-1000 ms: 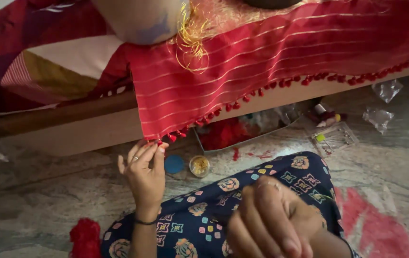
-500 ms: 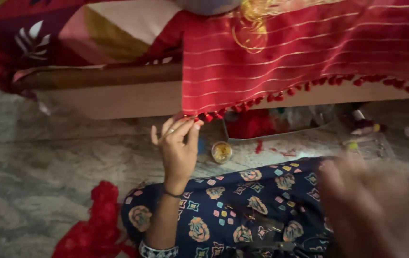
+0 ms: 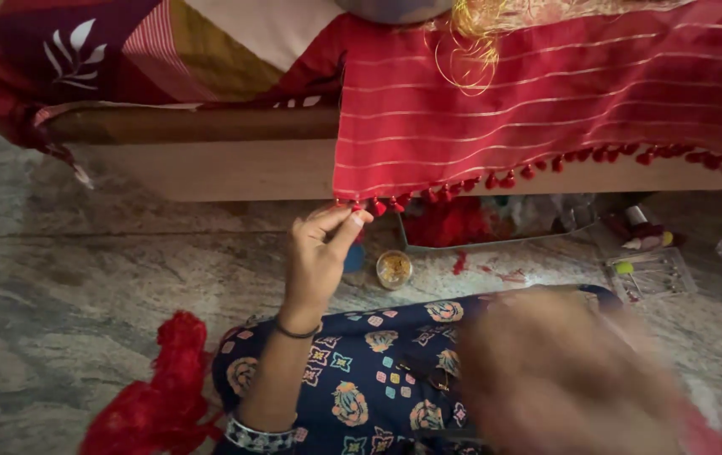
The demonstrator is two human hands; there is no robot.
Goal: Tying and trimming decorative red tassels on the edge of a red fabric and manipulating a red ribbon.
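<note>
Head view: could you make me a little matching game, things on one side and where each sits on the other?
Things
1. left hand
2. small round tin
3. red thread bundle
4. clear plastic box

Places
A. on the floor, far right
B. at the corner of the red cloth's tasselled edge
C. on the floor by the person's knee, lower left
D. on the floor, just right of the left hand

Pairs: 1-B, 2-D, 3-C, 4-A
</note>
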